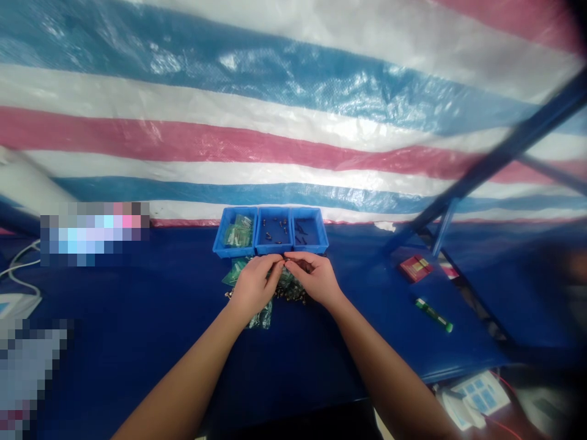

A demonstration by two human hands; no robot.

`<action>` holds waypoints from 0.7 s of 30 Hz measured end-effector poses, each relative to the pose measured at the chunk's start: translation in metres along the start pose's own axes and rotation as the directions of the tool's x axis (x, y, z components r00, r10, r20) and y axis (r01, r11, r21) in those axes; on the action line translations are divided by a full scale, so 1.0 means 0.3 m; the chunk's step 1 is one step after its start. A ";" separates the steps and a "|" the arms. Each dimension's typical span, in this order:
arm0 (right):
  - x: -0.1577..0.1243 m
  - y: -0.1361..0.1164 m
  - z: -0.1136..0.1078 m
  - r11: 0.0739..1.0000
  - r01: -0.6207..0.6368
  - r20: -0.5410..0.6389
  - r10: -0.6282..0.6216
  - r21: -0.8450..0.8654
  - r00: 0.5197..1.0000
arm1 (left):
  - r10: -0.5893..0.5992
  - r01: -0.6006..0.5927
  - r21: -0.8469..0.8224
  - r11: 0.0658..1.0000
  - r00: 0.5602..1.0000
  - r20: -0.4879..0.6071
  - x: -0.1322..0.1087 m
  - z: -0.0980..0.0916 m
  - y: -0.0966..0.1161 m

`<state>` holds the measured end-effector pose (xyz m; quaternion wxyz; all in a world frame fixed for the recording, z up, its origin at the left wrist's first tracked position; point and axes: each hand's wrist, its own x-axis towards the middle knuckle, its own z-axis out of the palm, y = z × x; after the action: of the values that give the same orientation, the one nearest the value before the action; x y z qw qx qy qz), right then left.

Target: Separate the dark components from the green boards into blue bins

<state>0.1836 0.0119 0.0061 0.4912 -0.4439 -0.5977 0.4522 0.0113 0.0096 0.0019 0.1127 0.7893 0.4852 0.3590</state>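
My left hand (257, 282) and my right hand (317, 276) meet just in front of the blue bins, fingertips pinched together. Whatever small piece sits between them is too small to make out. Beneath and between the hands lies a pile of small metal fittings (293, 296), with green plastic packets (260, 319) around it. The left blue bin (219, 239) holds green packets (239, 232). Several small metal parts (268, 235) are scattered in the middle blue bin (274, 247). In the right blue bin (321, 237) are a few dark slim pieces (300, 231).
On the dark blue table (147, 318), a red box (415, 267) and a green tube (433, 315) lie to the right. A blue metal frame (486, 165) slants up at the right. Striped sheeting (275, 140) hangs behind. White cables (21, 269) run at the far left.
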 end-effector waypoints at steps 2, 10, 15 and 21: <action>0.000 0.005 0.000 1.000 0.006 0.006 -0.006 -0.008 1.000 | -0.011 0.011 -0.002 1.000 1.000 0.016 0.003 -0.004 0.004; 0.000 -0.006 -0.002 0.989 0.062 -0.001 -0.063 -0.133 0.998 | -0.020 0.020 0.014 1.000 0.999 0.041 0.005 -0.004 0.001; 0.003 -0.001 -0.002 0.997 0.019 -0.026 -0.021 -0.079 0.999 | -0.039 0.039 -0.005 0.999 0.999 0.003 0.002 -0.001 -0.001; 0.002 0.008 0.000 0.999 0.004 -0.005 -0.004 -0.037 1.000 | -0.047 0.046 -0.019 0.999 0.998 -0.030 -0.004 0.008 -0.009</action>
<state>0.1838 0.0130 0.0038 0.4854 -0.4528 -0.6055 0.4390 0.0109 0.0104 -0.0017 0.1209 0.7711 0.5018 0.3728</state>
